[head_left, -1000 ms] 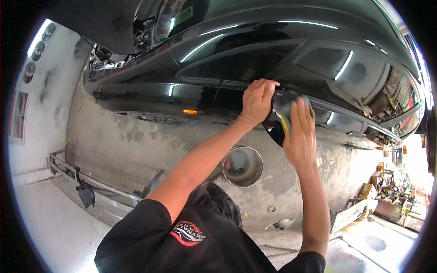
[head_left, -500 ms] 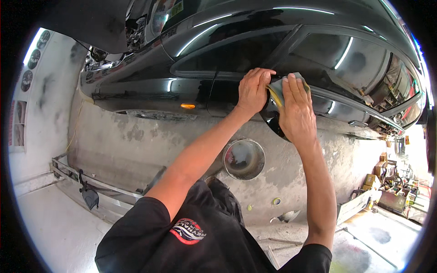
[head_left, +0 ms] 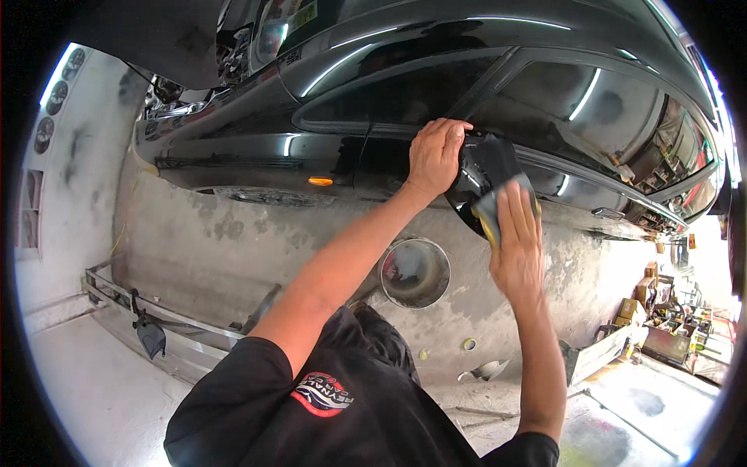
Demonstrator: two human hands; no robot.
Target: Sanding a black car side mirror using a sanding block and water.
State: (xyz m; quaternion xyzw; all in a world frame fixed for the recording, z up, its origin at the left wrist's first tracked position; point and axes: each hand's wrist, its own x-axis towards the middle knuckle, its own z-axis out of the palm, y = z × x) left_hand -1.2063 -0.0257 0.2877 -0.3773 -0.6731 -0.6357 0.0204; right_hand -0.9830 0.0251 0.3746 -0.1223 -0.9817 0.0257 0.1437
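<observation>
Holding a thin grey-and-yellow pad [head_left: 486,210] under our blurred right hand [head_left: 520,237], we rest it on a rounded, glossy black mirror housing [head_left: 495,159] on the near side of a shiny black car [head_left: 420,86]; our left hand [head_left: 436,156] clasps the housing's left end.

Wall [head_left: 101,187]: rose pale on the left, smudged dark!
Floor [head_left: 210,257]: spread grey, blotched darker.
Clutter [head_left: 668,342]: crowded low on the right.
Light [head_left: 710,268]: blazed white, far right!

My right hand [head_left: 517,245] (fingers [head_left: 514,208] worst) blurs, hiding much of the pad [head_left: 486,208] beneath; beyond it, the car [head_left: 420,86] is cut off.
</observation>
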